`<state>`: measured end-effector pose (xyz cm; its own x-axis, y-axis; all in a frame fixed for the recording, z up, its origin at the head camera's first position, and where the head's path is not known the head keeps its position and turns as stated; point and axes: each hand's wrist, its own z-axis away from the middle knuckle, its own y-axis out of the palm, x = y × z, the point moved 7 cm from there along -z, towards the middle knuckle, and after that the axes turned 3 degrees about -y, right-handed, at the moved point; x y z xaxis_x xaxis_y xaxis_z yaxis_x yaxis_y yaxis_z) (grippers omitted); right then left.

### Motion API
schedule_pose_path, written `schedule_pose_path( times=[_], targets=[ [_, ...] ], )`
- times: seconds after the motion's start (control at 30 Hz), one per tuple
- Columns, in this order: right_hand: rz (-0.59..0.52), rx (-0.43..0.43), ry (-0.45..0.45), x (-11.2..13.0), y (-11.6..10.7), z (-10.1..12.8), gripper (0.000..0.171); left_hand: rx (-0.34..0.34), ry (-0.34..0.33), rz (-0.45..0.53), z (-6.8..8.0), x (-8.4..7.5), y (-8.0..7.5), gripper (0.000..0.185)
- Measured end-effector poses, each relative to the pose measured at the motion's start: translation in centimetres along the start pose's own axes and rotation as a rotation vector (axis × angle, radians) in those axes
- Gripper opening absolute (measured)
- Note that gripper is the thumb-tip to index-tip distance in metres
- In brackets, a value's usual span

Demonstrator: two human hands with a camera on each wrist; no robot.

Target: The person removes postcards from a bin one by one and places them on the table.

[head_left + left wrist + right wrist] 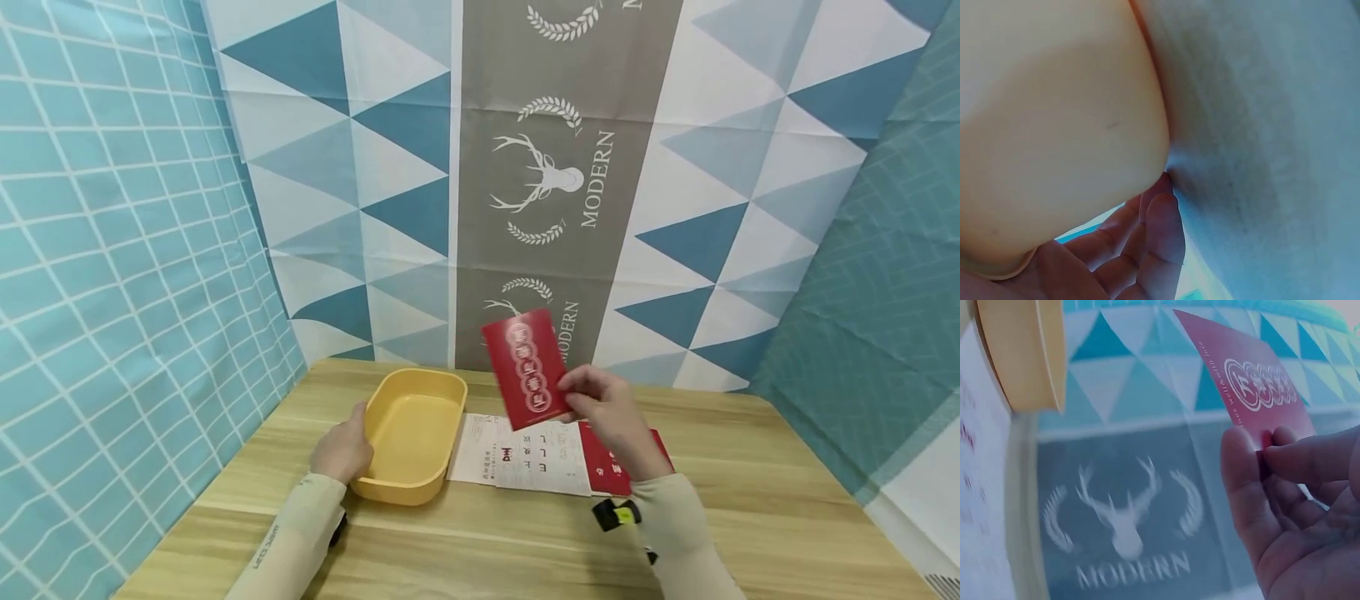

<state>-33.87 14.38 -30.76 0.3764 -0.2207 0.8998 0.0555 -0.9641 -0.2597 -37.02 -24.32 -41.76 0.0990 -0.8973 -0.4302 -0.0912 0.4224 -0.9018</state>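
Note:
A red envelope (527,367) printed with a chain of white circles is pinched by its lower right corner between my right thumb and fingers. My right hand (606,407) holds it tilted above the table; the right wrist view shows the fingertips on the envelope (1254,375). At the left, my left hand (343,446) grips the side of a yellow plastic basin (408,493) standing on the table. In the left wrist view, its fingers (1163,231) curl along the basin's outer wall (1066,131). The basin's visible inside holds nothing.
White printed sheets (540,479) lie overlapping right of the basin. More red paper (606,477) lies at their right end, partly hidden by my right forearm. The wooden table (480,550) meets a patterned cloth backdrop (405,167) behind, with blue checked cloth (97,250) on the left.

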Motion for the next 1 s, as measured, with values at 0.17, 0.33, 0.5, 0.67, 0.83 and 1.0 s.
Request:
schedule_pose_path(
  times=[0.17, 0.33, 0.5, 0.67, 0.83, 1.0],
  targets=[
    [-0.012, -0.13, -0.005, 0.3, -6.6, 1.1, 0.019, 0.001, 0.0, 0.003, 0.0, -0.1, 0.1, 0.074],
    [0.023, -0.232, 0.042, -0.3, -12.4, 2.4, 0.013, 0.004, 0.003, 0.0, 0.0, -0.3, -0.1, 0.074],
    [0.113, -0.216, 0.169, -2.9, -16.3, 3.3, 0.017, -0.006, 0.001, -0.002, -0.1, -0.3, -0.6, 0.072],
    [0.17, -0.159, 0.309, -5.8, -18.3, 4.5, 0.028, -0.001, -0.011, -0.003, -0.1, -0.2, -0.5, 0.071],
    [0.138, -0.15, 0.375, -7.4, -19.2, 5.3, 0.026, 0.005, -0.019, -0.005, -0.1, -0.1, -0.3, 0.071],
    [0.231, -0.079, 0.417, -8.7, -19.0, 5.4, 0.027, 0.007, -0.021, -0.008, 0.1, -0.1, -0.2, 0.071]
  ],
)
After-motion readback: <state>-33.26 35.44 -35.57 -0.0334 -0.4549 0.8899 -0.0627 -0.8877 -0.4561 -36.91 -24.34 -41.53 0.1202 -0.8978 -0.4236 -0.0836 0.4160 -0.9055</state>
